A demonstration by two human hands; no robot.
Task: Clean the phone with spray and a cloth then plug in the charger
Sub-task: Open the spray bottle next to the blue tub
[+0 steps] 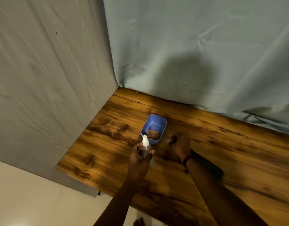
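My left hand grips a clear spray bottle with a white nozzle, held upright just in front of a blue tub. A brown cloth lies in the bottom of the tub. My right hand hovers just right of the tub, blurred by motion, so how its fingers lie is unclear. A dark phone lies flat on the wooden table, partly hidden behind my right wrist and forearm. No charger shows.
Grey cloth hangs along the table's left side and pale blue cloth along its back, closing the corner. The table's near-left edge drops to a light floor. Toes show at the bottom edge.
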